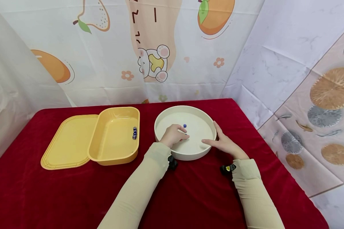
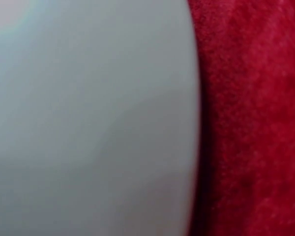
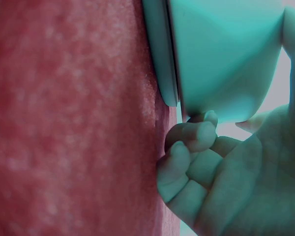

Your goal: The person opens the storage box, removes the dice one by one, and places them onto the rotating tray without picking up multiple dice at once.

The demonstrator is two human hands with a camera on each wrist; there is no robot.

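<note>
My left hand (image 1: 174, 135) reaches over the near left rim of a round cream tray (image 1: 199, 148) and pinches a small blue die (image 1: 186, 134), mostly hidden by the fingertips. Just beyond those fingers, another blue die (image 1: 184, 126) lies on the tray floor. At the tray's right side my right hand (image 1: 225, 143) grips the wall, thumb over the rim and the other fingers outside. The right wrist view has those fingers (image 3: 194, 137) curled low against the tray's outer wall (image 3: 221, 59). Only the blurred pale wall (image 2: 88, 98) of the tray and red cloth appear in the left wrist view.
Left of the round tray stands a yellow rectangular box (image 1: 111, 140) with several blue dice (image 1: 134, 133) along its right side. Its flat yellow lid (image 1: 70, 140) lies beside it, partly under the box. Red cloth (image 1: 189, 194) covers the table; printed curtains (image 1: 103, 63) hang behind.
</note>
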